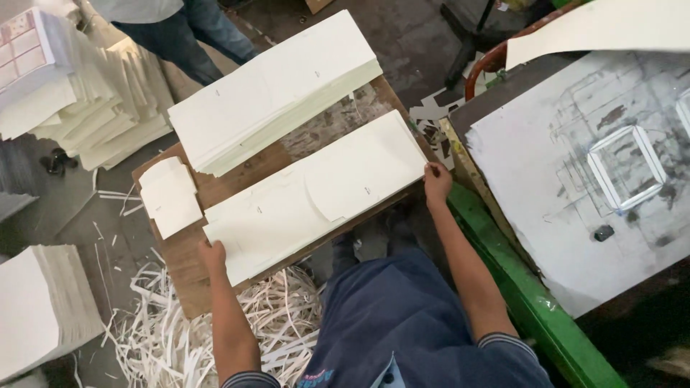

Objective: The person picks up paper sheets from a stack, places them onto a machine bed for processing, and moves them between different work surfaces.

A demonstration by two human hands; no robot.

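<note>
At the two ends of the near stack of die-cut card sheets (pixel 316 194), the person's hands are gripping: the left hand (pixel 213 253) is closing its grip over the lower-left corner, the right hand (pixel 435 181) is pinching the far right edge, fingers clamped on the sheets at both points. This stack is lying slantwise on a small wooden desk (pixel 188 276), its near corner overhanging the desk edge above a heap of paper trimmings (pixel 280 316) on the floor.

Beyond it, a second, thicker stack (pixel 277 90) is resting on the same desk, near but apart; a smaller pile of cut pieces (pixel 170 197) is sitting just beside the left end.

Judged from this layout, the risks are these: with support only at the ends, the long stack is likely to sag in the middle and fan out, spilling sheets onto the trimmings; a sideways swing could brush the small pile or the rear stack out of square; the top sheet, already showing a curved flap, could slide off. The green-edged machine table (pixel 546 316) is standing close to the right elbow, and a person's legs (pixel 183 32) are occupying the far side.
</note>
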